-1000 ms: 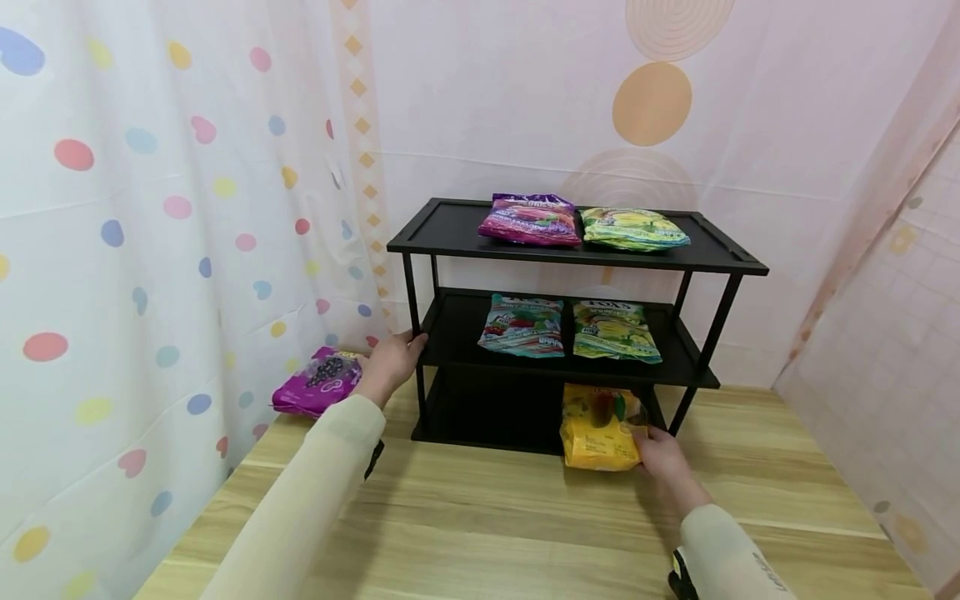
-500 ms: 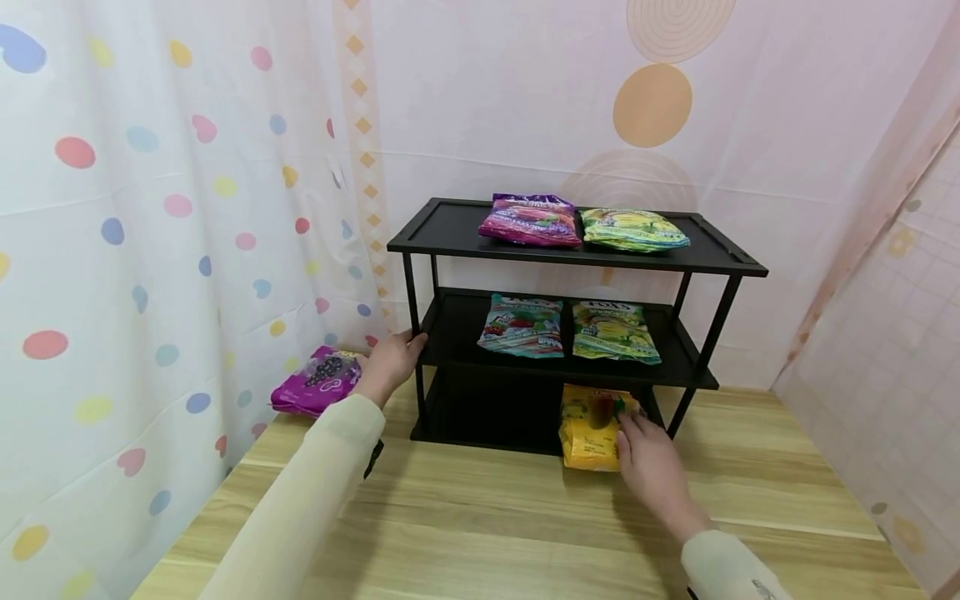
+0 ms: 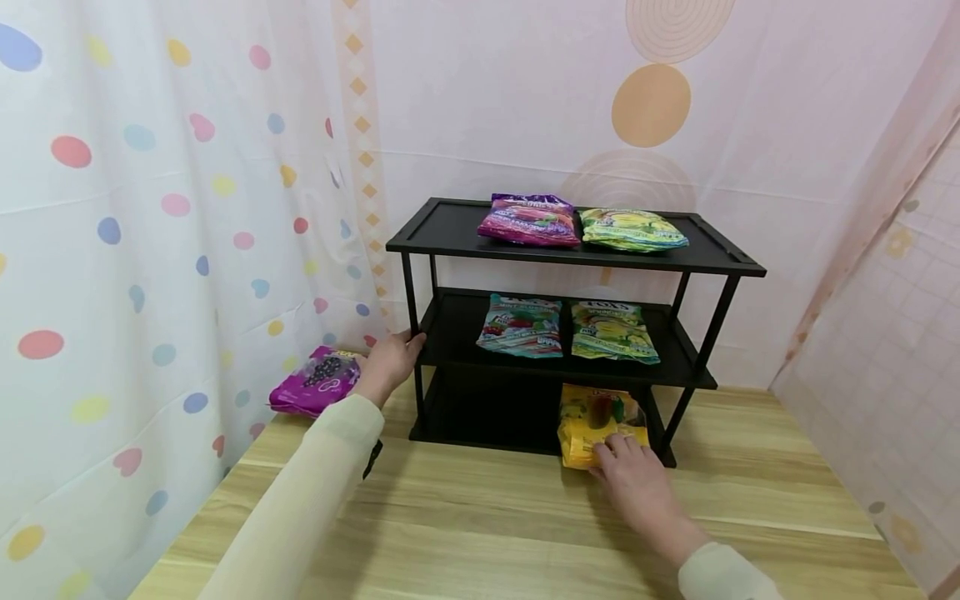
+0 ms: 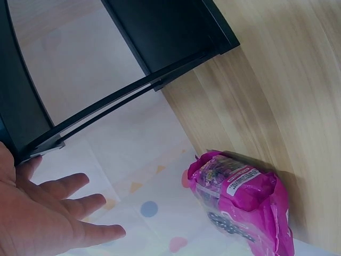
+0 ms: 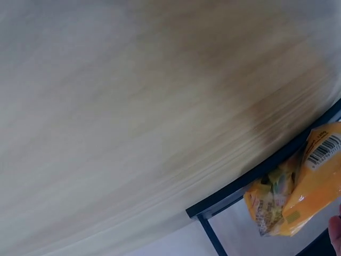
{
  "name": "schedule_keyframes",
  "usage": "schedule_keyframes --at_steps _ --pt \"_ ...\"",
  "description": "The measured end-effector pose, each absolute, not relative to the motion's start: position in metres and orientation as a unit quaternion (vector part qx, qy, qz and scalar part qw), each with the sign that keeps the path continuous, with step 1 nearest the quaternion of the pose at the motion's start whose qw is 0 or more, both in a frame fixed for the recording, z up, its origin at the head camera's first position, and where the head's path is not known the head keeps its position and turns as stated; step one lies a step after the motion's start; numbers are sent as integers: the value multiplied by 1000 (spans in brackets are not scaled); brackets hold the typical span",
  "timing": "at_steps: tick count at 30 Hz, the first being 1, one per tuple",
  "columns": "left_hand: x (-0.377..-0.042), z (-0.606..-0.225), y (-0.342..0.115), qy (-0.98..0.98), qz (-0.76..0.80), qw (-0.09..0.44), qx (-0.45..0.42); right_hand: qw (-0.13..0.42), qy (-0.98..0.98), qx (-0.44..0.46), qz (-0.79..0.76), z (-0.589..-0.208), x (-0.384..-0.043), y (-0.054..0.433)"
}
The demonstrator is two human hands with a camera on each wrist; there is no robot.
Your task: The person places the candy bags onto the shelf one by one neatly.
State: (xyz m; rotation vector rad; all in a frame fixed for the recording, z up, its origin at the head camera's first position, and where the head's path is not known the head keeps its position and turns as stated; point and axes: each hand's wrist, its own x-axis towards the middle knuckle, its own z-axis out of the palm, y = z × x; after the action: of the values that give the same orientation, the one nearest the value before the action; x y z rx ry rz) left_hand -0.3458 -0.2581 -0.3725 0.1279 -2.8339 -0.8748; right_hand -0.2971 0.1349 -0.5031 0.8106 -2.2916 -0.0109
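My left hand (image 3: 390,365) holds the left side of a black three-tier shelf rack (image 3: 457,342) at the middle tier. In the left wrist view its thumb and index finger sit at the rack's corner, the other fingers spread. A yellow snack bag (image 3: 594,412) with a mango picture lies on the bottom tier at the right, its lower end at the front edge. My right hand (image 3: 639,492) touches the bag's lower front with its fingertips, palm down. Only a sliver of a fingertip (image 5: 335,232) shows in the right wrist view, beside the bag.
A purple grape bag (image 3: 318,382) lies on the wooden table (image 3: 450,517) left of the rack. The middle tier bears a teal bag (image 3: 522,327) and a green-yellow bag (image 3: 613,332); on top are a purple-pink bag (image 3: 529,221) and a yellow-green bag (image 3: 632,230). Curtains stand behind.
My right hand has moved from the yellow bag's right side over its front to its lower edge. The bag has barely shifted. My left hand has stayed on the rack.
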Motion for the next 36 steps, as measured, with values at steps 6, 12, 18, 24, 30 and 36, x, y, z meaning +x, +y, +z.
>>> schedule_keyframes --at_steps 6,12,18,24,30,36 --pt "-346 -373 -259 -951 -295 86 43 336 -894 295 -5 -505 -296 130" --pt "-349 -373 -258 -951 -295 82 46 331 -897 294 -9 -504 -296 128" --pt "-348 -374 -258 -950 -297 83 44 321 -901 291 -12 -503 -298 126" --pt "-347 -374 -258 -950 -296 84 44 341 -896 286 -10 -501 -304 124" --pt "-346 -374 -259 -951 -295 76 47 349 -896 274 -11 -499 -308 124" --pt "-347 -374 -258 -950 -296 84 46 384 -875 296 19 -501 -307 126"
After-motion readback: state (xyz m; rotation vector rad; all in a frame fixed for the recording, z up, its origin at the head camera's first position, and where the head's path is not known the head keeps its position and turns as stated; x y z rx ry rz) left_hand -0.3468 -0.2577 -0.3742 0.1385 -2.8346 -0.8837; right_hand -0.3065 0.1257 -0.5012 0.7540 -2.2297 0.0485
